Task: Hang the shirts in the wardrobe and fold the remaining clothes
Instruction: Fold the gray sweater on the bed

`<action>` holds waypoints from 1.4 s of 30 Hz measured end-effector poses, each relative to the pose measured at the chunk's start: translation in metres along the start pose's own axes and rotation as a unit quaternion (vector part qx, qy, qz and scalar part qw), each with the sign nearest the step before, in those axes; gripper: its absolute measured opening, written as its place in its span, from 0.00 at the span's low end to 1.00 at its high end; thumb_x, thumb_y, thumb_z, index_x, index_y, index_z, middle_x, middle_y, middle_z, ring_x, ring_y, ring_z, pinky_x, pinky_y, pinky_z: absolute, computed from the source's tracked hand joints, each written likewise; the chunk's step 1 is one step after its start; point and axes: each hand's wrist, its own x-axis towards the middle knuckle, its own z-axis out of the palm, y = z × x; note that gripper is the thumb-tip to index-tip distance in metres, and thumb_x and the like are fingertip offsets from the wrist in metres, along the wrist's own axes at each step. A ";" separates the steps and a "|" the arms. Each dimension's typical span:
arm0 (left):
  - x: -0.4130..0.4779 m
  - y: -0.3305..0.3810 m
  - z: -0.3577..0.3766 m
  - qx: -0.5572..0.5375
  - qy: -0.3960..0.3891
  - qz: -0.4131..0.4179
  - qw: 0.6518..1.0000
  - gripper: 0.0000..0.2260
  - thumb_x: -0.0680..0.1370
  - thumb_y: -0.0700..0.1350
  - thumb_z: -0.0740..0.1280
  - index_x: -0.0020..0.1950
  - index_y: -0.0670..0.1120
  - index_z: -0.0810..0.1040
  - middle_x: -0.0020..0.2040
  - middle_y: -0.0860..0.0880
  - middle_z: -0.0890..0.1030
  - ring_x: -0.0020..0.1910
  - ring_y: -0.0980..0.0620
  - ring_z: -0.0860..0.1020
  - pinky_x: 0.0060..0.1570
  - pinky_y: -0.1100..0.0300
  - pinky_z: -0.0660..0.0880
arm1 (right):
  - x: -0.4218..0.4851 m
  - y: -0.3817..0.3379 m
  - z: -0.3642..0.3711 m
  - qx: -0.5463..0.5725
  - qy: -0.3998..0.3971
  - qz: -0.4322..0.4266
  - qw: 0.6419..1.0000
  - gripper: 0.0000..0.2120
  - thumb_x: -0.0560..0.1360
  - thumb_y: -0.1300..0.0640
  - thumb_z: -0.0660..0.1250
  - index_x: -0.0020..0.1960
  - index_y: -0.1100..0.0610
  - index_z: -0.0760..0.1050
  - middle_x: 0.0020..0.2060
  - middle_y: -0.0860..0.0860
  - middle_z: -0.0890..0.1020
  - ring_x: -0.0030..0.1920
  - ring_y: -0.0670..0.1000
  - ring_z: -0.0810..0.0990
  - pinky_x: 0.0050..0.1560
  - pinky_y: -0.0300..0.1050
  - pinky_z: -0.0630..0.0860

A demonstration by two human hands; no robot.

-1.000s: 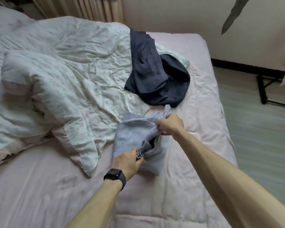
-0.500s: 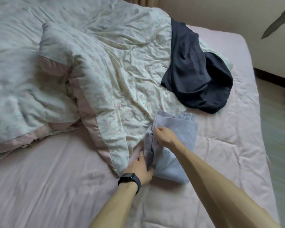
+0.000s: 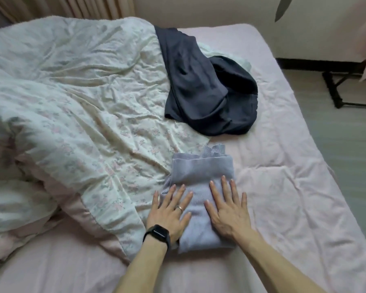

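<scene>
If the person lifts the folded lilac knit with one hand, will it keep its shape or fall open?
It would probably sag open: the lilac knit looks soft, and the left hand and right hand lie flat on it as if to hold the folds. Pushed along the pink sheet, it would likely bunch rather than slide, since both are cloth.

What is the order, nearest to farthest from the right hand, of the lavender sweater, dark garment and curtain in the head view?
1. Lavender sweater, pressed under the right hand.
2. Dark garment, farther up the bed.
3. Curtain, behind the bed, far left.
</scene>
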 end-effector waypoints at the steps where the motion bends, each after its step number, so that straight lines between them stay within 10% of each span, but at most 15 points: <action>1: 0.001 -0.004 0.000 0.007 -0.004 -0.010 1.000 0.29 0.74 0.63 0.26 0.76 0.61 0.27 0.74 0.58 0.24 0.74 0.55 0.26 0.70 0.39 0.25 | 0.002 -0.006 -0.002 0.001 -0.006 0.008 1.000 0.34 0.76 0.32 0.36 0.79 0.40 0.34 0.77 0.46 0.28 0.79 0.52 0.31 0.77 0.65 0.40; 3: 0.003 -0.002 -0.001 0.024 0.017 -0.016 0.999 0.30 0.74 0.63 0.29 0.77 0.61 0.32 0.77 0.55 0.29 0.76 0.53 0.31 0.69 0.39 0.25 | -0.003 -0.011 -0.004 0.030 -0.019 0.042 0.998 0.33 0.79 0.32 0.42 0.80 0.40 0.35 0.79 0.49 0.30 0.80 0.56 0.35 0.77 0.64 0.43; 6: -0.018 0.012 -0.017 -0.012 0.081 0.026 0.996 0.29 0.77 0.55 0.51 0.79 0.52 0.63 0.78 0.44 0.65 0.78 0.46 0.61 0.74 0.41 0.41 | -0.030 -0.008 -0.006 0.044 0.016 0.039 0.998 0.34 0.78 0.35 0.51 0.81 0.43 0.50 0.81 0.56 0.46 0.79 0.63 0.54 0.74 0.64 0.59; 10: -0.054 0.025 -0.015 0.047 0.100 0.161 0.981 0.27 0.73 0.57 0.62 0.69 0.47 0.77 0.69 0.43 0.77 0.69 0.45 0.74 0.71 0.42 0.59 | -0.070 0.010 -0.004 -0.002 0.056 -0.088 0.995 0.31 0.76 0.38 0.59 0.76 0.49 0.67 0.78 0.57 0.62 0.76 0.61 0.65 0.71 0.62 0.63; 16: -0.052 0.029 0.010 0.106 -0.045 0.052 0.992 0.55 0.51 0.65 0.80 0.74 0.42 0.72 0.68 0.35 0.75 0.66 0.35 0.76 0.65 0.37 0.70 | -0.093 0.036 0.003 -0.115 0.006 -0.220 0.969 0.47 0.64 0.35 0.72 0.78 0.52 0.63 0.79 0.54 0.62 0.77 0.61 0.62 0.70 0.65 0.67; 21: -0.028 0.040 0.010 0.129 0.032 0.035 0.991 0.22 0.75 0.45 0.58 0.62 0.40 0.82 0.57 0.35 0.82 0.56 0.34 0.82 0.55 0.40 0.78 | -0.076 0.031 0.006 -0.129 0.070 -0.246 0.958 0.26 0.75 0.54 0.62 0.72 0.56 0.73 0.72 0.57 0.73 0.71 0.63 0.72 0.58 0.57 0.78; 30: -0.023 0.040 -0.002 0.181 0.067 0.059 0.979 0.21 0.73 0.40 0.53 0.54 0.39 0.85 0.48 0.40 0.83 0.44 0.39 0.81 0.42 0.48 0.79 | -0.061 0.026 -0.013 -0.126 0.093 -0.258 0.953 0.21 0.75 0.63 0.54 0.60 0.60 0.80 0.59 0.56 0.82 0.58 0.62 0.82 0.47 0.51 0.83; 36: -0.048 0.047 -0.045 0.152 0.055 0.091 0.983 0.25 0.75 0.42 0.64 0.72 0.41 0.65 0.62 0.45 0.72 0.56 0.43 0.74 0.48 0.52 0.67 | -0.071 0.019 -0.055 -0.048 -0.006 -0.228 0.972 0.12 0.72 0.65 0.60 0.55 0.57 0.71 0.51 0.54 0.77 0.55 0.60 0.76 0.47 0.56 0.78; 42: -0.087 0.060 -0.085 -0.008 -0.008 0.111 0.994 0.18 0.71 0.51 0.67 0.57 0.51 0.64 0.55 0.49 0.78 0.51 0.40 0.80 0.44 0.51 0.75 | -0.103 0.024 -0.107 0.027 -0.138 -0.157 0.977 0.12 0.70 0.59 0.64 0.53 0.55 0.72 0.53 0.56 0.81 0.54 0.61 0.78 0.47 0.48 0.72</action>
